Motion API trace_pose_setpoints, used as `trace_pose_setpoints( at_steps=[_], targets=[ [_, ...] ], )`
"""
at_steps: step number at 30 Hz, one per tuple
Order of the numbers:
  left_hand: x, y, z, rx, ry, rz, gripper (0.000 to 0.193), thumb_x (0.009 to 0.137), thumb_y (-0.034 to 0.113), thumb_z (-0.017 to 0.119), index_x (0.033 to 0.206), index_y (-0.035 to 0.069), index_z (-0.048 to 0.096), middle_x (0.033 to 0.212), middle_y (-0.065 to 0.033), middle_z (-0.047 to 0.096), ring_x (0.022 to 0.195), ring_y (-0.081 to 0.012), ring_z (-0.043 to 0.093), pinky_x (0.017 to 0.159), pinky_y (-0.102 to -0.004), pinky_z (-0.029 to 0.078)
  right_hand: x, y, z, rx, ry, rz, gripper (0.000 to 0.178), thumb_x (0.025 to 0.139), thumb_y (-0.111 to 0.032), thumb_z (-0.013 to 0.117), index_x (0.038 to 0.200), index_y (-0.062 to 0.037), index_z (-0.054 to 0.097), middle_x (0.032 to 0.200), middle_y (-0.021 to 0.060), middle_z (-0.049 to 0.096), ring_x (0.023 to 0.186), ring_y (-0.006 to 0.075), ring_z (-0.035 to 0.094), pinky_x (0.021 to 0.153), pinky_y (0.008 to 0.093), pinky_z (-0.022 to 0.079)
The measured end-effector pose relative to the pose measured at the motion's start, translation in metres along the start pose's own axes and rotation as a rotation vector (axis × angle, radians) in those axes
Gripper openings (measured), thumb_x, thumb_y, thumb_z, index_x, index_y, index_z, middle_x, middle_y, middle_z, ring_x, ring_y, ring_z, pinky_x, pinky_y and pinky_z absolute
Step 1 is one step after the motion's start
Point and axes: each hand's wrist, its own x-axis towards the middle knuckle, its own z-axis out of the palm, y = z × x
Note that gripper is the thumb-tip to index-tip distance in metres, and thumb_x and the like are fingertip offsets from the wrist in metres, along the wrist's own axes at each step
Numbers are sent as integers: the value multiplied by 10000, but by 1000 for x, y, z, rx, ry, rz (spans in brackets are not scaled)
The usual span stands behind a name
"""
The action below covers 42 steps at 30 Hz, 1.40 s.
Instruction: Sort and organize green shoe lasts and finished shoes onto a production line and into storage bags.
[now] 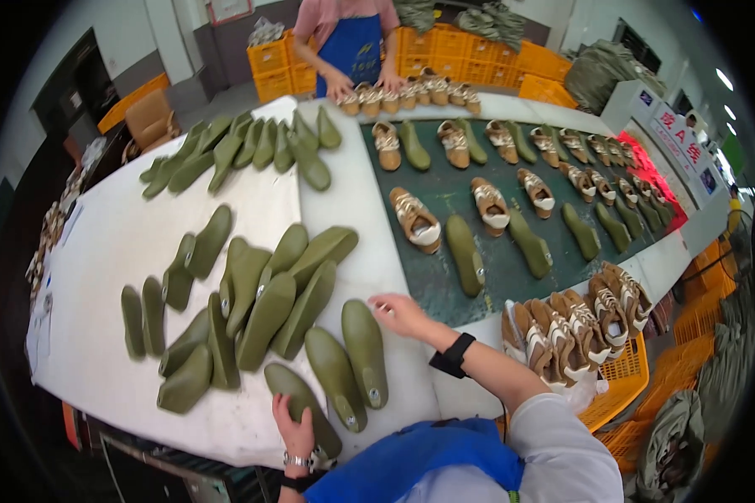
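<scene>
In the head view, a worker's left hand lies part-open over a green last on the white table, perhaps steadying it, firmness of grip unclear; the right hand, loosely open and seemingly unladen, sits at another last's tip. Shoes line a dark green surface beside lasts, apparently keeping pairs matched

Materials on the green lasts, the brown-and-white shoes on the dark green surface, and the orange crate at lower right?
Green lasts: probably hard moulded plastic, satin; smooth, uniform colour with soft highlights.
Brown-and-white shoes: brown parts look matte, perhaps suede or a synthetic; pale parts smoother, possibly leather-like.
Orange crate: likely moulded plastic; uniform colour, lattice openings.
</scene>
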Motion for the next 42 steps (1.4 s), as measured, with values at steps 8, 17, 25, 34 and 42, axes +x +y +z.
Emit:
trace_pose_setpoints(
  at_steps=[8,17,25,34,42],
  targets=[
    [-6,-2,9,-259,-188,-168,675,612,91,612,1225,14,342,1364,-245,200,1273,-348,227,1036,-348,230,-67,-36,57,-412,-291,-158,329,754,-337,589,997,-115,607,1102,103,525,1204,325,336,975,539,251],
    [-6,41,55,-59,-387,55,752,616,177,649,1270,29,309,1353,-343,78,1284,-432,134,1036,-386,234,-114,-48,44,-538,-115,-146,565,712,-518,591,1196,-241,499,1203,107,452,1172,298,367,938,533,243],
    [41,63,117,-187,-552,161,730,726,414,624,1247,-11,340,1343,-300,210,1248,-409,251,1006,-386,284,-131,-28,8,-573,126,-52,361,699,-376,645,981,-152,614,1219,144,459,1055,312,487,938,490,306],
    [128,14,69,415,-96,468,811,647,205,660,1308,-26,251,1366,-210,253,1250,-363,257,1002,-472,241,-131,-24,5,-541,188,-72,344,687,-336,659,967,-143,610,1186,148,474,1000,325,493,900,431,358],
    [93,59,70,178,-437,606,677,664,195,655,1245,-6,372,1298,-227,350,1216,-400,300,993,-440,293,-131,-21,4,-552,261,-96,332,677,-324,664,955,-150,610,1156,147,491,988,330,498,880,424,375]
  ],
)
